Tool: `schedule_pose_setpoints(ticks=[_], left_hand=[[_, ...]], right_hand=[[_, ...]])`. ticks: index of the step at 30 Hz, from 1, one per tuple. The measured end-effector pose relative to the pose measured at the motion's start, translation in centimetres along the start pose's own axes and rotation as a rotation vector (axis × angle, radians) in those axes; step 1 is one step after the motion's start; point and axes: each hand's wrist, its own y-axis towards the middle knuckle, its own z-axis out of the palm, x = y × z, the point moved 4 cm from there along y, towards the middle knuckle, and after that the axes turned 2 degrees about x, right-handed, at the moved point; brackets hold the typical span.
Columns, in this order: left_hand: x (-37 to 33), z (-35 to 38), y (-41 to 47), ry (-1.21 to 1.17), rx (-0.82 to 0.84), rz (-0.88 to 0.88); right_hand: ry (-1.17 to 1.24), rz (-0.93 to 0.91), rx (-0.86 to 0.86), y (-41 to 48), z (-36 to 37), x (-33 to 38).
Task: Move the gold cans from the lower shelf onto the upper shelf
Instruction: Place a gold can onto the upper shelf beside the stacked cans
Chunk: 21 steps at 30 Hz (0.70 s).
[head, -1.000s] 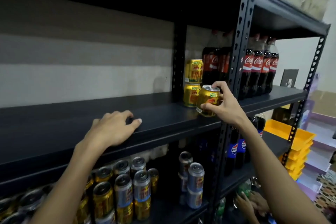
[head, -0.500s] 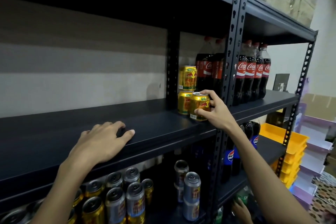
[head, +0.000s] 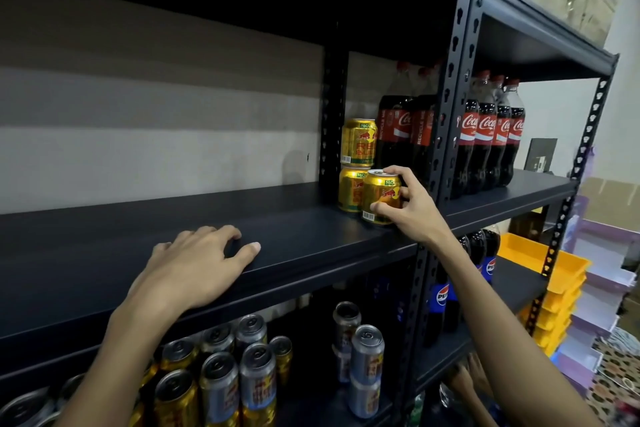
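Gold can [head: 378, 193] stands on the upper shelf [head: 138, 246], right grip [head: 415, 210] clamped round it; left grip [head: 194, 270] lies loose on the shelf's front edge, holding nothing.

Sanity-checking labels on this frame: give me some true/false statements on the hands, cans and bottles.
1. The right hand grips a gold can on the upper shelf. True.
2. The left hand holds a can. False: it rests on the upper shelf's front edge, holding nothing.
3. Two stacked gold cans stand behind the gripped one. True.
4. The red-label bottles lie on their sides. False: they stand upright.
5. No cans are down below. False: silver and gold cans stand on the lower shelf.
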Motion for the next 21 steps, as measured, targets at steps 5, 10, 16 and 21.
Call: schedule_pose_setpoints(ticks=[5,10,16,21], left_hand=[[0.1,0.0,-0.1,-0.013,-0.008,-0.002],[0.1,-0.1,-0.1,-0.013,-0.009,-0.006],[0.0,-0.1,0.0,-0.008,0.000,-0.008],[0.1,-0.1,0.0,-0.009,-0.002,-0.009]], right_hand=[[0.013,-0.008,-0.022,-0.5,0.2,-0.2],[0.015,-0.018,-0.032,-1.1,0.0,-0.2],[0.003,-0.053,-0.067,-1.8,0.0,-0.1],[-0.002,-0.064,-0.057,-1.9,-0.2,-0.1]])
